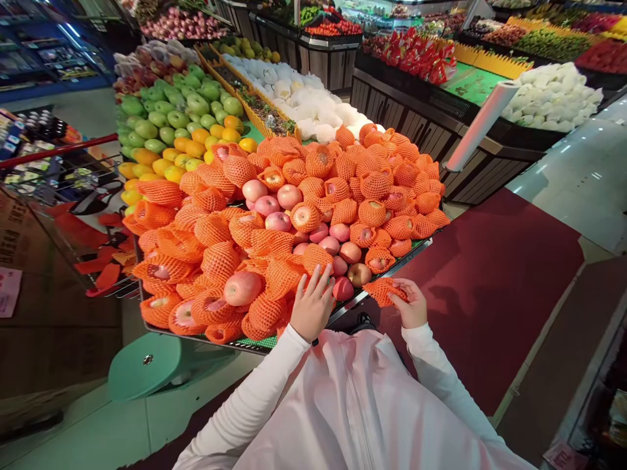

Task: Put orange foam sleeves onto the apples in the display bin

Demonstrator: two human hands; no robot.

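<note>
My left hand (313, 305) lies at the front edge of the apple display with its fingers stretched out and apart. Its fingertips are at an apple in an orange foam net (318, 259); whether they press on it I cannot tell. Off the right of the front edge, my right hand (413, 303) pinches a limp orange foam net (385, 291), which looks flattened. Between the hands sit a red apple (343, 288) and a yellowish-brown apple (359, 275), both bare. More bare pink apples (278, 222) lie amid the many netted ones.
Yellow-orange fruit (196, 150) and green fruit (166, 117) are heaped behind on the left, white-netted fruit (318, 117) behind the apples. A green stool (144, 365) stands at lower left, near a wire cart (63, 189). A roll of bags (482, 127) rises on the right.
</note>
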